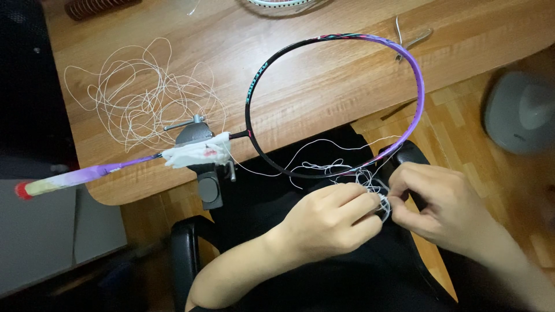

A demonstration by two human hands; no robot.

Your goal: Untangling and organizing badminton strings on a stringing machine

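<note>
I see the wooden table (pixel 324 86) bearing a clamped, unstrung racket frame (pixel 417 86). Below its rim, my left hand (pixel 332 222) and right hand (pixel 442 202) both pinch shut on a white string tangle (pixel 378 199): light, limp, snag-prone, best taken at a free end.

No packages, labels, signs or screens.

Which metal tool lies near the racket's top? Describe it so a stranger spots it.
On the wooden desk, follow the purple-and-black unstrung racket frame to its far right curve. There lie small silver pliers, the only bare-metal hand tool there, unlike the grey clamp gripping the shaft.
</note>
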